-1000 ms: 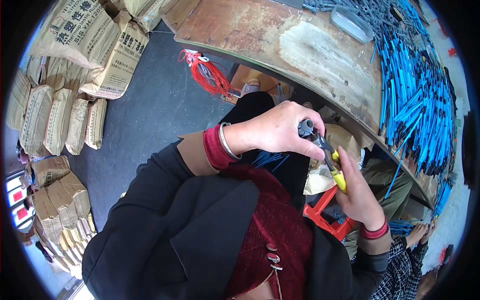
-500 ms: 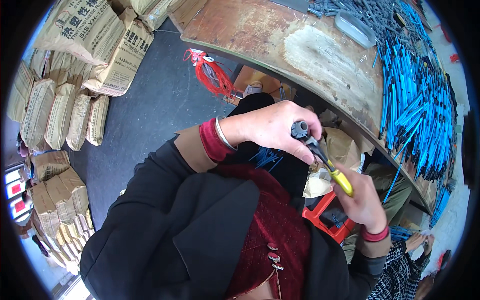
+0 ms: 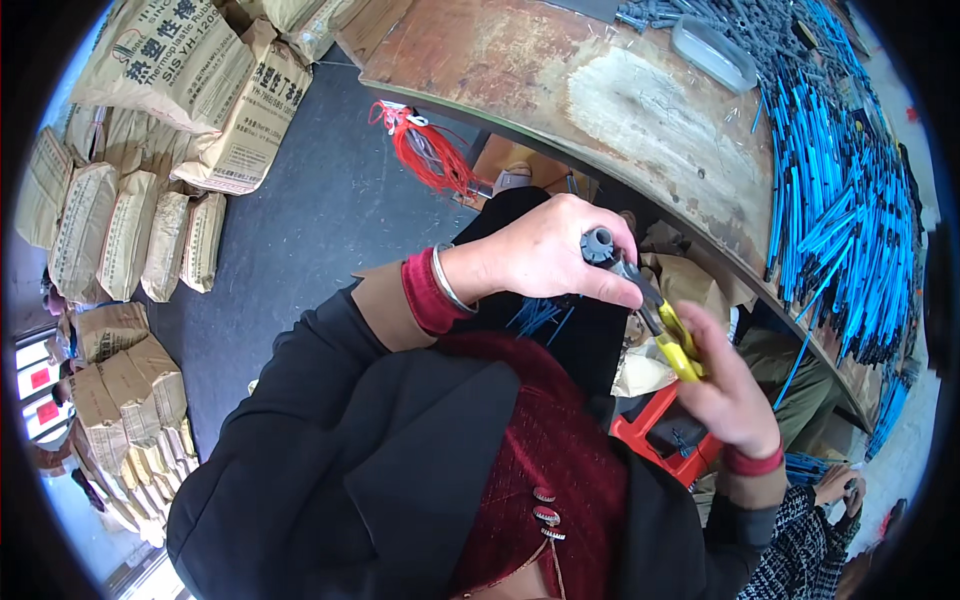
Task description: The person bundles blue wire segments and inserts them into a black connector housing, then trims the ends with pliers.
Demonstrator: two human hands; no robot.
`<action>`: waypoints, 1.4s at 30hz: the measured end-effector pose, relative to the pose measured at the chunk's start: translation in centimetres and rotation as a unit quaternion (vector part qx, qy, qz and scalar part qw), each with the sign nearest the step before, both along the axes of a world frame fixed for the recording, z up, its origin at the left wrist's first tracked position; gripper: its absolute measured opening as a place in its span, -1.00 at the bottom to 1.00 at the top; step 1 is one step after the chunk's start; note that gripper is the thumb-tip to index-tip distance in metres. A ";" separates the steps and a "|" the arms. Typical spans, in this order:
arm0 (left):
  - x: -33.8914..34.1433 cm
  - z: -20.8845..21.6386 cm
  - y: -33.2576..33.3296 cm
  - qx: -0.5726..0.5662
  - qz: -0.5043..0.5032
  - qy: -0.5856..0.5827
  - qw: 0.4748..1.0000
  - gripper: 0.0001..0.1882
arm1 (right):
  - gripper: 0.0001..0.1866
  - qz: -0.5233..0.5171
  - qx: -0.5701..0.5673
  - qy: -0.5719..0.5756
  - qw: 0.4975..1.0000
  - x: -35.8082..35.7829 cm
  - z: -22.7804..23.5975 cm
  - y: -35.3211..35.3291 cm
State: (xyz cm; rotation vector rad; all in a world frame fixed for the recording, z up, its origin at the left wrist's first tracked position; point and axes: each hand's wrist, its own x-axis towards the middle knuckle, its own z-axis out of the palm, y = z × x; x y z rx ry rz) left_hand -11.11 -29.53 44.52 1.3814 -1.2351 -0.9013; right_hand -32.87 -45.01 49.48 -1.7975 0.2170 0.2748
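My left hand (image 3: 535, 245) is closed around a grey ribbed plastic tube (image 3: 598, 246), its hollow round end pointing up between thumb and forefinger. Yellow-handled pliers (image 3: 678, 350) are in my right hand (image 3: 732, 395), their handles somewhat spread. The dark jaws reach to the lower side of the tube by my left thumb; what lies between them is hidden. Both hands are above my lap, in front of the table's edge. Below them, several thin blue rods (image 3: 540, 318) lie on the dark cloth over my lap.
A worn wooden table (image 3: 490, 75) runs across the far side. On it are piled blue rods (image 3: 850, 230), grey plastic parts and a clear plastic tray (image 3: 714, 55). Red cords (image 3: 435, 160) hang at its edge. A red stool (image 3: 665, 440), paper sacks (image 3: 235, 130) and another person's hand (image 3: 835, 485) surround me.
The pliers' handles have spread apart, and the fingers of my right hand have loosened around them. My left hand still holds the grey tube in nearly the same place.
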 end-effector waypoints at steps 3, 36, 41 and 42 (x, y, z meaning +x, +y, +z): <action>-0.3 0.2 -0.2 0.000 0.026 -0.017 1.000 -0.67 | -0.41 0.005 -0.257 -0.079 0.963 0.5 0.1 1.0; -0.1 0.7 -0.3 -0.006 -0.035 -0.012 0.999 -0.72 | -0.85 -0.032 -0.023 0.230 0.972 2.1 3.7 0.2; 0.2 0.1 -0.3 0.010 0.021 0.007 1.000 -0.73 | -0.85 -0.064 -0.068 0.224 0.970 3.2 4.0 2.5; 0.4 0.0 -0.3 0.014 0.030 0.020 0.999 -0.73 | -0.85 -0.064 -0.067 0.223 0.970 3.3 3.7 2.7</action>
